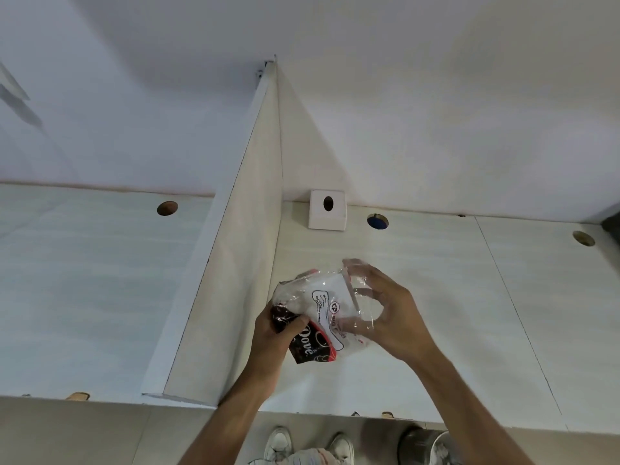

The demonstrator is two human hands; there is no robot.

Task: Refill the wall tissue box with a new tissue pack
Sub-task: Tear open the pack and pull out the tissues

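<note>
Tissue pack (323, 313): a soft packet in clear, crinkled plastic wrap, with white tissue showing through, a printed label, and a dark red-and-black end. It is held in the air in front of the person, above a pale counter and below the wall tissue box.
Wall tissue box (327, 214): a small white square box with a dark oval slot in its face, fixed where the wall meets the counter, just right of a tall divider panel (248, 236). It is well apart from the pack. No tissue shows at the slot.
Left hand (273, 335): closed around the dark lower end of the pack, fingers curled over the wrap.
Right hand (385, 310): partly open, fingertips pinching the loose clear wrap at the pack's upper right side, thumb and fingers forming a ring.
Step in hand: probably opening or stripping the wrapper; the box looks untouched.
How it will handle: likely light and squashy, bending where squeezed. The film looks slick and may slip or stretch instead of tearing cleanly.
Where to hold: grip the body of the pack across its width with one hand and pull the film at a seam or corner with the other.
Risk: pulling hard could tear or spill the tissue inside.
Surroundings: round holes in the counter; white shoes (308, 444) and a metal bin (426, 446) on the floor below.
</note>
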